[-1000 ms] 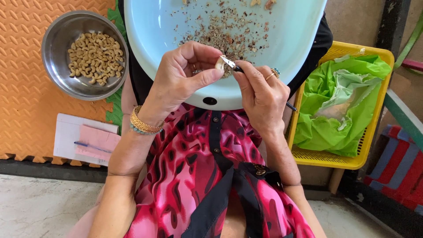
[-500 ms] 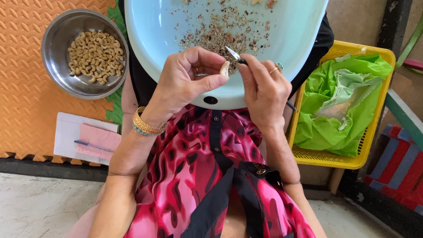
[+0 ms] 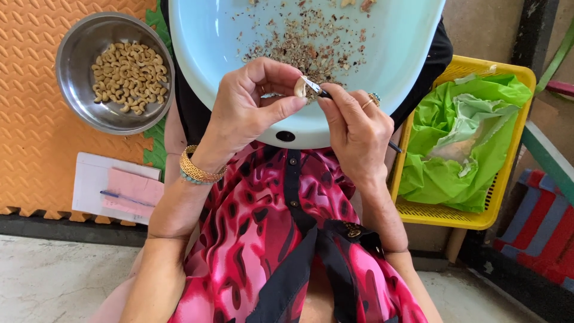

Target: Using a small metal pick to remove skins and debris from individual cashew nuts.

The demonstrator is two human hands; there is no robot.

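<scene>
Pinched between thumb and fingertips of my left hand is a pale cashew nut, held just above the near part of the light blue basin. My right hand is closed around a small knife with a dark handle; its blade tip rests against the nut at about three o'clock of it, and the handle's end pokes out past the heel of that hand towards four o'clock.

To do this well, I judge the nut should stay firmly nipped with the thumb clear of the blade's path, the tip working in short shallow strokes so the skin lifts without gouging the kernel, and everything kept over the basin so flakes drop inside.

At twelve o'clock from the hands, brown flakes of skin lie scattered over the basin's floor. A gold bangle sits on the left wrist, a ring on the right hand.

Well apart at ten o'clock, a steel bowl holds peeled cashews on an orange foam mat. At eight o'clock lies a notebook with a pink slip and a pen on it. At three o'clock stands a yellow plastic basket lined with a green plastic bag.
</scene>
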